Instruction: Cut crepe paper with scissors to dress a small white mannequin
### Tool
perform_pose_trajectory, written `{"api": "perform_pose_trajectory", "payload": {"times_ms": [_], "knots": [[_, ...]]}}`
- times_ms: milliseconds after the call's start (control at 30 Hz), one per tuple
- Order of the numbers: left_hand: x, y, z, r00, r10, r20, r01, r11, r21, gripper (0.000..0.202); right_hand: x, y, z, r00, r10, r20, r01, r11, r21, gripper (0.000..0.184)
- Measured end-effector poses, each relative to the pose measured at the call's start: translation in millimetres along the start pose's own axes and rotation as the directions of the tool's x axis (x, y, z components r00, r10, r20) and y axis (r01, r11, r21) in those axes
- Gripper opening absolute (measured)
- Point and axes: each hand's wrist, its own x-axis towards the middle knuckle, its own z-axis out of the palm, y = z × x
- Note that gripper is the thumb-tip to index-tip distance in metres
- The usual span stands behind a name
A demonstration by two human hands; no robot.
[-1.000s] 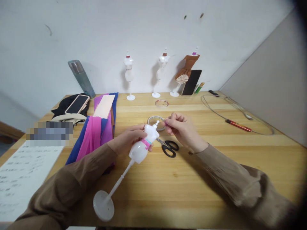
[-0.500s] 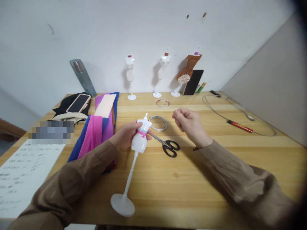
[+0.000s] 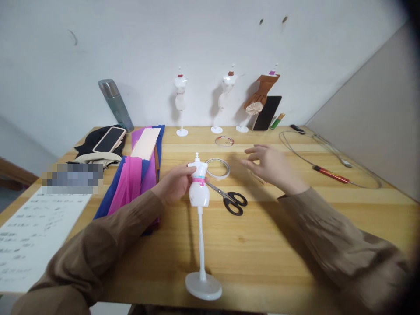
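Observation:
My left hand [image 3: 179, 181] grips a small white dress-form mannequin [image 3: 199, 194] by its torso, the thumb on its chest. Bands of pink and teal circle its waist, and its round base points toward me, near the table's front edge. My right hand [image 3: 271, 164] is held over the table with fingers apart and nothing in them; a thin curved item shows partly beneath it. Between the hands lie black-handled scissors [image 3: 234, 202], their blade tips hidden behind the mannequin. A roll of white tape [image 3: 226, 174] lies just behind them.
Three mannequins stand by the wall, one wearing a brown dress [image 3: 262, 89]. Nearby are a dark phone [image 3: 269, 113], a green tube [image 3: 277, 121] and a clear ring [image 3: 224, 141]. Coloured cloth [image 3: 126, 188], a phone [image 3: 110, 140], a bottle [image 3: 116, 105] and paper [image 3: 36, 240] lie left; a cable [image 3: 292, 151] lies right.
The mannequin has swung from tilted to nearly upright, its base moving right. My right hand has moved right and its closed fingers have opened.

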Motion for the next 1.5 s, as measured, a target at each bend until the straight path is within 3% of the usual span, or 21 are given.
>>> {"api": "perform_pose_trajectory", "payload": {"times_ms": [133,233,333,500,633,733,833,1000,1133,1300,1500], "knots": [[3,-4,-4.8,1.0,-0.01,-0.012,0.011,0.999,0.032,0.032,1,-19,25,0.968,-0.235,0.09,0.195,0.926,0.323,0.023],[5,-5,-5.3,1.0,-0.018,-0.023,0.018,1.0,-0.012,0.03,-1,-32,37,0.921,-0.358,0.151,0.302,0.904,0.302,0.02],[5,-2,-0.8,0.998,-0.047,-0.048,0.045,0.998,-0.044,0.019,-2,-40,43,0.909,-0.392,0.141,0.347,0.9,0.263,0.022],[4,0,3.9,0.997,-0.045,-0.067,0.045,0.999,-0.003,0.018,-3,-39,53,0.911,-0.4,0.106,0.36,0.893,0.271,0.017],[6,-5,-0.9,0.993,-0.023,-0.118,0.03,0.998,0.056,0.015,-4,-38,57,0.925,-0.368,0.09,0.32,0.887,0.334,0.014],[6,-9,-1.4,0.992,0.019,-0.125,-0.01,0.997,0.071,0.011,-6,-44,47,0.97,-0.225,0.092,0.169,0.896,0.41,0.014],[2,-5,5.7,0.99,0.061,-0.13,-0.049,0.994,0.096,0.013,-8,-50,29,0.979,-0.152,0.136,0.046,0.815,0.578,0.019],[-12,14,26.2,0.973,0.192,-0.132,-0.174,0.975,0.136,0.023,-7,-52,6,0.983,-0.172,0.069,0.053,0.62,0.783,0.024],[-25,25,40.5,0.962,0.256,-0.097,-0.24,0.959,0.154,0.031,-8,-56,-8,0.985,-0.172,-0.007,0.102,0.551,0.828,0.021],[-38,30,53.9,0.938,0.347,-0.002,-0.34,0.922,0.186,0.032,-9,-71,-45,0.979,-0.138,-0.148,0.202,0.629,0.751,0.012],[-49,47,61.6,0.852,0.523,0.024,-0.502,0.803,0.32,0.036,-6,-99,-83,0.94,-0.135,-0.312,0.311,0.715,0.626,0.011]]}}
